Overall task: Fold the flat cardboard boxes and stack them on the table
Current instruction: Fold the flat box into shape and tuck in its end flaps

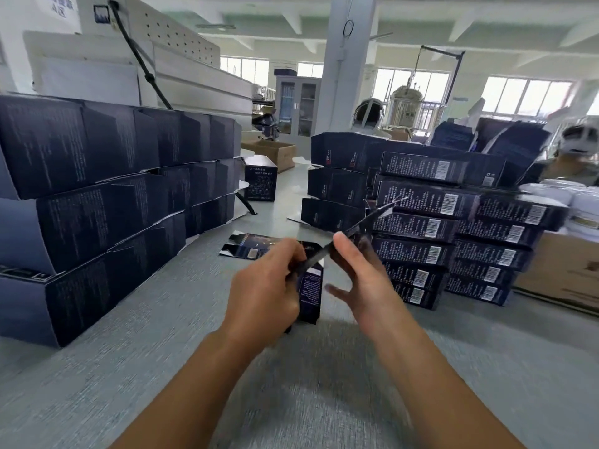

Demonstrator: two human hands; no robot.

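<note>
Above the middle of the table (pixel 162 319), the left hand (pixel 265 286) grips the flat box (pixel 310 286) low, fingers curled; the right hand (pixel 359 273) pinches its upper edge, fingers partly spread. Squeezing opposite creases together should pop it open squarely.

pillar (pixel 351 76) white | windows (pixel 525 95) bright | cabinet (pixel 299 105) glass-doored | ceiling (pixel 291 11) beamed

The dark boxes in the right stack (pixel 421 202) have white barcode labels (pixel 432 229) and lines of tiny white print. The left stack (pixel 97 196) and the held box (pixel 309 286) have tiny print too. A white sign (pixel 61 8) up on the wall is blurry. No words can be read.
</note>
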